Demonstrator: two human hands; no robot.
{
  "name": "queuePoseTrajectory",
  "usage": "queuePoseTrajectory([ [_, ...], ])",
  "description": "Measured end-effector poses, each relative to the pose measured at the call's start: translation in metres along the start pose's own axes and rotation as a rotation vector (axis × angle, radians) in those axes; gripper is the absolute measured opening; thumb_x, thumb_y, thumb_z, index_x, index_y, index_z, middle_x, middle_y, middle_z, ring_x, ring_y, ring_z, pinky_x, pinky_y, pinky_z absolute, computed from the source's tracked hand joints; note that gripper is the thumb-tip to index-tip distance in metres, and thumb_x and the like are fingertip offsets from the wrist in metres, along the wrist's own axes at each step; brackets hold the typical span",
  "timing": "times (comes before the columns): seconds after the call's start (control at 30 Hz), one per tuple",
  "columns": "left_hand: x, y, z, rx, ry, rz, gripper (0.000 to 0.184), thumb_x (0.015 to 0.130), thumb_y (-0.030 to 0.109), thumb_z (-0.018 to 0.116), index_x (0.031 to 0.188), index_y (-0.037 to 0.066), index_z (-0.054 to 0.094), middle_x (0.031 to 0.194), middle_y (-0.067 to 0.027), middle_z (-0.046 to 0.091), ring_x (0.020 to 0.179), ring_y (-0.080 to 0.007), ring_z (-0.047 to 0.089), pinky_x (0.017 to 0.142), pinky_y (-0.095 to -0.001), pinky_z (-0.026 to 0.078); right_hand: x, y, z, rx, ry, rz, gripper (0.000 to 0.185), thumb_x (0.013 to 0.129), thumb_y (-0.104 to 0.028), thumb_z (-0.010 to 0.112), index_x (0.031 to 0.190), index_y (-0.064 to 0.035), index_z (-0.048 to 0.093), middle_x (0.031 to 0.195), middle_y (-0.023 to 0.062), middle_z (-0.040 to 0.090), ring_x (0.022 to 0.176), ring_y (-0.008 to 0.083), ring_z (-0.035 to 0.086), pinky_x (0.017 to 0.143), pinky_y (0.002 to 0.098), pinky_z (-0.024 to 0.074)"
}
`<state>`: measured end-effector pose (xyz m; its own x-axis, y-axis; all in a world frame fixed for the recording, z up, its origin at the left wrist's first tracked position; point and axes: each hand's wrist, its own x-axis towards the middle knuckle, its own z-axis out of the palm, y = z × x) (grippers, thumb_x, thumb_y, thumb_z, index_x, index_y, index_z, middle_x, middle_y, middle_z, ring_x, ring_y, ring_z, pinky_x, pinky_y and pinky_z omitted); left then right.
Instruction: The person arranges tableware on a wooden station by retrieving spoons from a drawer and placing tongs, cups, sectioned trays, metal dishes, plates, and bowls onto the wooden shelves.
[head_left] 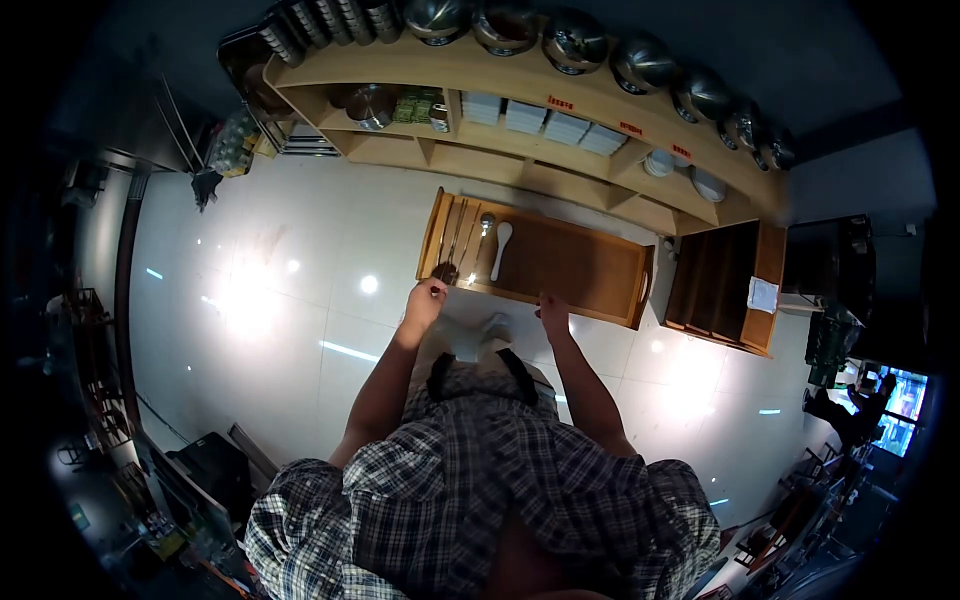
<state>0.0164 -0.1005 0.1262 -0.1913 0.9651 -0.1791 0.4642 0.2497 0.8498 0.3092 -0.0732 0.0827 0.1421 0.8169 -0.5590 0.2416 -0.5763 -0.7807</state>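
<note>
A shallow wooden tray (585, 250) with raised sides stands in front of me. On its left part lie long thin sticks (460, 232) that look like chopsticks, a metal spoon (486, 224) and a white spoon (500, 250), side by side. My left hand (429, 298) is at the tray's near left corner, fingers curled together beside the lower ends of the sticks. By the middle of the near edge is my right hand (551, 312), its fingers also bent closed. What either hand holds, if anything, is too small to make out.
Behind the tray runs a low wooden shelf unit (480, 160) with white dishes (525, 117) inside and metal bowls (575, 40) on top. To the right stands a brown wooden cabinet (715, 275) bearing a white paper (763, 294). Another person (850, 405) is far right.
</note>
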Motion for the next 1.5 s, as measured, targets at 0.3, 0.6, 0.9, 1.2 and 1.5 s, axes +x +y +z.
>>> queuePoseTrajectory([
  [0.3, 0.031, -0.064, -0.112, 0.010, 0.110, 0.104, 0.009, 0.073, -0.003, 0.063, 0.080, 0.001, 0.060, 0.078, -0.0094, 0.063, 0.075, -0.0204, 0.063, 0.069, -0.0293, 0.050, -0.007, -0.035, 0.122, -0.025, -0.066, -0.137, 0.009, 0.089, -0.006, 0.050, 0.095, -0.0011, 0.054, 0.073, 0.0046, 0.054, 0.057, 0.0118, 0.054, 0.050, 0.0257, 0.0473],
  [0.6, 0.064, -0.173, -0.292, 0.118, 0.072, 0.047, 0.012, 0.075, 0.001, 0.064, 0.085, 0.003, 0.058, 0.091, -0.0093, 0.064, 0.079, -0.0193, 0.064, 0.071, -0.0302, 0.052, -0.060, -0.066, 0.311, 0.338, 0.111, -0.103, 0.019, 0.085, 0.008, 0.041, 0.095, 0.0019, 0.056, 0.080, 0.0084, 0.057, 0.061, 0.0128, 0.053, 0.053, 0.0236, 0.0446],
  [0.9, 0.125, -0.203, -0.374, 0.070, 0.156, -0.024, 0.011, 0.077, 0.001, 0.061, 0.088, 0.001, 0.058, 0.093, -0.0107, 0.062, 0.079, -0.0192, 0.063, 0.069, -0.0284, 0.053, -0.045, -0.155, 0.368, 0.324, 0.006, -0.224, 0.027, 0.082, 0.011, 0.035, 0.089, -0.0013, 0.058, 0.067, 0.0051, 0.057, 0.059, 0.0114, 0.051, 0.056, 0.0228, 0.0423],
  [1.2, 0.273, -0.157, -0.385, 0.052, 0.066, 0.178, 0.011, 0.074, -0.001, 0.061, 0.083, 0.002, 0.056, 0.086, -0.0118, 0.061, 0.074, -0.0229, 0.063, 0.066, -0.0309, 0.053, 0.066, -0.222, 0.418, 0.430, 0.005, -0.221, 0.033, 0.073, 0.014, 0.031, 0.084, -0.0007, 0.059, 0.061, 0.0047, 0.051, 0.054, 0.0130, 0.047, 0.053, 0.0248, 0.0398],
  [1.5, 0.392, -0.109, -0.415, 0.073, 0.033, 0.233, 0.016, 0.073, 0.001, 0.062, 0.089, 0.003, 0.058, 0.088, -0.0131, 0.060, 0.078, -0.0260, 0.062, 0.071, -0.0341, 0.051, 0.163, -0.321, 0.474, 0.244, -0.216, -0.280, 0.033, 0.070, 0.012, 0.032, 0.087, -0.0005, 0.058, 0.061, 0.0031, 0.050, 0.054, 0.0111, 0.045, 0.052, 0.0268, 0.0395],
])
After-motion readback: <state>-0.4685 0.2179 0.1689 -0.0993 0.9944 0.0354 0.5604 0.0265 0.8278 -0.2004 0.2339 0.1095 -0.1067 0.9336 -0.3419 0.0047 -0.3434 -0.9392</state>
